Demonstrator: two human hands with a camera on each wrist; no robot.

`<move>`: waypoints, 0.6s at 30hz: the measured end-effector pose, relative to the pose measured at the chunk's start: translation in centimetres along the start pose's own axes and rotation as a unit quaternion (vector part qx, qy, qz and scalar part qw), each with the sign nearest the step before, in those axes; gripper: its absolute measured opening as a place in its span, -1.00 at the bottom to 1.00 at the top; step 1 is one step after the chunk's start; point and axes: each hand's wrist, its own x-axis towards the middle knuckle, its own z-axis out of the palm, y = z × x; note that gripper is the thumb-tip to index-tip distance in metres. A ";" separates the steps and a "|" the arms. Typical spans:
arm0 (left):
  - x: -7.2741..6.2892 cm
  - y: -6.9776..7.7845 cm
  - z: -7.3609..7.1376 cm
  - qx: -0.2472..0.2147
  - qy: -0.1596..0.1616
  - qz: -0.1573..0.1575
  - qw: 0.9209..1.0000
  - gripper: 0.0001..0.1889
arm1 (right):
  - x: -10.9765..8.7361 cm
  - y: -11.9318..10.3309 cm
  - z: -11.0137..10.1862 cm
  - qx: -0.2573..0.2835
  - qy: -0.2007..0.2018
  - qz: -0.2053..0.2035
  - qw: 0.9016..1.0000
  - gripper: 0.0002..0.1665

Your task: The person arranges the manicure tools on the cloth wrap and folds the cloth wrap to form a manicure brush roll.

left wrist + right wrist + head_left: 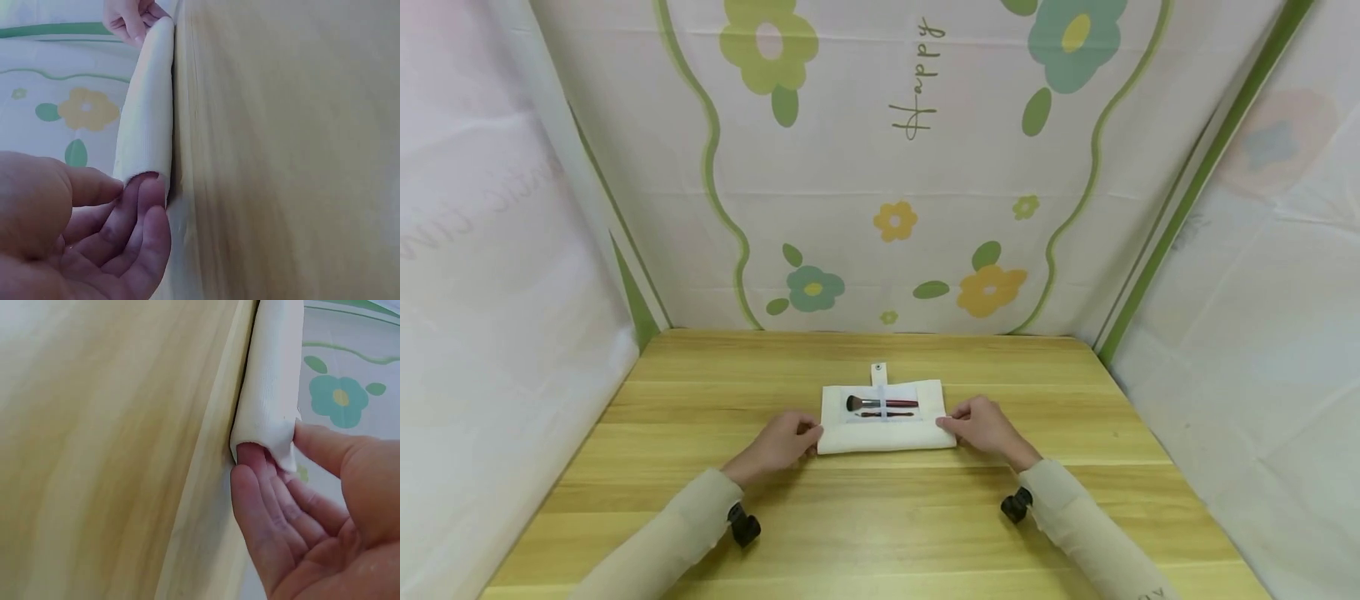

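A cream fabric brush roll (pixel 887 439), partly folded, lies on the wooden table in the head view. Its inner side shows a fluffy brush (pixel 853 403) with a red handle and a slimmer, dark red tool (pixel 895 414), both crossed by a pale strap. At the far edge sticks up a tab (pixel 878 371) with a metal snap. My left hand (pixel 785 439) pinches the roll's left end, thumb on top and fingertips tucked inside the fold (pixel 147 119). At the other end, my right hand (pixel 985 427) grips the fold (pixel 270 381) likewise.
The wooden table (pixel 865 525) extends around the roll. Flower-printed cloth (pixel 850 167) hangs behind it, and more cloth walls stand at the left (pixel 512 292) and right (pixel 1247 333). A small black camera sits on each wrist.
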 end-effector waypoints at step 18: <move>0.9 2.7 2.3 0.292 -0.028 0.272 0.917 -0.70 | 0.1 -1.2 0.0 -0.106 0.025 -0.047 0.993 -0.59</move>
